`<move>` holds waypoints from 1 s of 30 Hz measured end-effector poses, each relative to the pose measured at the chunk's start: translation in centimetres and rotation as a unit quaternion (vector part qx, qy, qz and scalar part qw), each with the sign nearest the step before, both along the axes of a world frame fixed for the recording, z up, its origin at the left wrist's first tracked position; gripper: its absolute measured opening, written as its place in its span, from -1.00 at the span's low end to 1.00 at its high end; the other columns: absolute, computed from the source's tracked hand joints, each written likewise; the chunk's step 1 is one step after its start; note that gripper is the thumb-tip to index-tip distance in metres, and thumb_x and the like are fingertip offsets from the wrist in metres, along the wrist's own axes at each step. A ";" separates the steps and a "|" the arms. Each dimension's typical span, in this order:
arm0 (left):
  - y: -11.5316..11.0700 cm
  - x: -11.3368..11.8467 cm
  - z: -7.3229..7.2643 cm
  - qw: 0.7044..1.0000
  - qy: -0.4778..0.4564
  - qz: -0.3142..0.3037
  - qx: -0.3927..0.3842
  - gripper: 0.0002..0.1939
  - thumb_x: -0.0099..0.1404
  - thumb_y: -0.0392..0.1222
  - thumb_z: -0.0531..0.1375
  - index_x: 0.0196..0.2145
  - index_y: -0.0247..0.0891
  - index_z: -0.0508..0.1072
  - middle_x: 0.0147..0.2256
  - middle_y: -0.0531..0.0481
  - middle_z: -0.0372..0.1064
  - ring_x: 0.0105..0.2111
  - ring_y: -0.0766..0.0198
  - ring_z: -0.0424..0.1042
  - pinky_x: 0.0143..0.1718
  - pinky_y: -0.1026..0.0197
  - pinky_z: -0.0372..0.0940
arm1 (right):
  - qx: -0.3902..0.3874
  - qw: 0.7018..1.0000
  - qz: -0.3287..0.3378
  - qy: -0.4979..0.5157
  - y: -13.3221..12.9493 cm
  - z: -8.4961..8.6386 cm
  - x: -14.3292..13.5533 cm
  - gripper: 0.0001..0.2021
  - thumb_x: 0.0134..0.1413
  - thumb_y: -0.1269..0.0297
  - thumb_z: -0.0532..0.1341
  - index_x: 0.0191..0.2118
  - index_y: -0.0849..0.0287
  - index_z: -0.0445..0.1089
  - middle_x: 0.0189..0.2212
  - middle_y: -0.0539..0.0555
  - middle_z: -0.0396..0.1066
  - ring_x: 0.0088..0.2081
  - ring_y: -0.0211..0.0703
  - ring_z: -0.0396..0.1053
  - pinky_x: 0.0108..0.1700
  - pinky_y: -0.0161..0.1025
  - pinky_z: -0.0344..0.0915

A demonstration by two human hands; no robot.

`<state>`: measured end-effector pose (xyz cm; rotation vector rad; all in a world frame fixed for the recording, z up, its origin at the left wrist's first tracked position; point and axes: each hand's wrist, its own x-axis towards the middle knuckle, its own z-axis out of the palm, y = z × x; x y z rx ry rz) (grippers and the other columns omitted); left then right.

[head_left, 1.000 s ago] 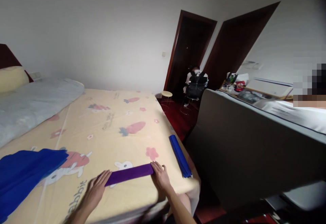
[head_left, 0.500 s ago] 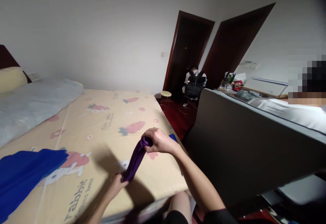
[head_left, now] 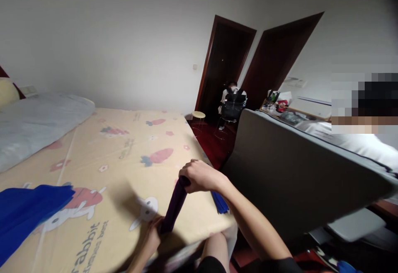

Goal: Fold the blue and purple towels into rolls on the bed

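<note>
A strip of folded purple cloth [head_left: 175, 206] stretches between my two hands above the near edge of the bed. My right hand [head_left: 202, 176] is closed over its upper end, fingers wrapped round it. Lower down, my left hand [head_left: 154, 236] grips the bottom end. What garment the cloth may be, I cannot tell. A blue cloth [head_left: 27, 215] lies spread on the bed to the left. Another blue cloth [head_left: 220, 202] shows at the bed's right edge, partly behind my right wrist.
The bed's patterned sheet [head_left: 124, 173] runs beneath my hands. A grey quilt [head_left: 46, 119] lies at the far left. To the right stands a grey panel [head_left: 295, 173], with a person in white [head_left: 348, 138] behind it. A round stool [head_left: 198, 115] and a seated person [head_left: 231, 99] are near the doorway.
Both hands have shifted slightly right and down in the view with the purple cloth, which now hangs steeper. More of the blue cloth at the bed's right edge shows.
</note>
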<state>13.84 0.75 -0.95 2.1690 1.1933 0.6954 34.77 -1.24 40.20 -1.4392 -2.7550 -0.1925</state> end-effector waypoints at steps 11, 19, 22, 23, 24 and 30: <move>-1.7 -0.7 -0.3 0.998 0.055 -0.010 -0.013 -0.21 0.06 -0.12 0.28 0.26 -0.08 0.18 0.20 -0.14 0.31 0.22 -0.09 0.24 0.19 -0.14 0.22 | -0.056 0.991 -0.105 0.057 4.8 -0.3 9.2 -0.81 -0.21 0.29 0.40 -0.35 0.12 0.53 -0.53 -0.13 0.43 -0.53 -0.36 0.30 -0.47 -0.39 0.11; -1.9 -1.5 -0.5 0.999 -0.004 0.021 0.024 -0.36 0.20 0.01 0.21 0.22 -0.07 0.23 0.08 -0.10 0.43 0.14 -0.01 0.35 0.13 -0.08 0.31 | 0.094 0.976 -0.194 0.030 9.3 2.1 17.0 -0.81 0.02 0.33 0.29 -0.19 0.19 0.48 -0.36 0.00 0.46 -0.32 -0.25 0.35 -0.23 -0.29 0.19; -2.1 -1.5 -0.4 0.999 -0.001 0.016 0.042 -0.42 0.21 0.03 0.22 0.17 -0.04 0.29 0.05 -0.09 0.45 0.13 0.00 0.36 0.13 -0.06 0.32 | 0.154 0.963 -0.219 0.023 7.7 -2.0 17.8 -0.77 0.10 0.39 0.19 -0.10 0.20 0.44 -0.16 0.15 0.45 -0.08 -0.05 0.31 -0.03 -0.12 0.18; -2.1 -1.5 -0.4 0.999 0.000 0.015 0.049 -0.43 0.21 0.04 0.22 0.16 -0.05 0.31 0.05 -0.10 0.46 0.11 0.00 0.38 0.12 -0.05 0.33 | 0.165 0.960 -0.227 0.019 6.6 -4.2 17.8 -0.75 0.13 0.41 0.15 -0.07 0.20 0.42 -0.13 0.19 0.43 -0.04 0.00 0.29 0.01 -0.07 0.17; -2.1 -1.5 -0.3 0.998 0.000 0.013 0.055 -0.44 0.21 0.04 0.22 0.16 -0.05 0.32 0.05 -0.10 0.46 0.10 0.00 0.39 0.10 -0.03 0.34 | 0.171 0.957 -0.236 0.014 5.3 -6.9 17.6 -0.73 0.15 0.42 0.10 -0.05 0.20 0.41 -0.11 0.21 0.42 -0.03 0.03 0.27 0.03 -0.04 0.16; -2.3 -1.7 -0.1 0.997 -0.010 0.021 0.076 -0.49 0.24 0.03 0.19 0.13 -0.07 0.35 0.01 -0.09 0.48 0.06 0.03 0.42 0.07 -0.01 0.38 | 0.142 0.944 -0.297 -0.005 -4.0 -25.6 14.7 -0.65 0.05 0.54 0.04 -0.12 0.15 0.46 -0.22 0.17 0.47 -0.15 0.01 0.35 -0.03 -0.06 0.27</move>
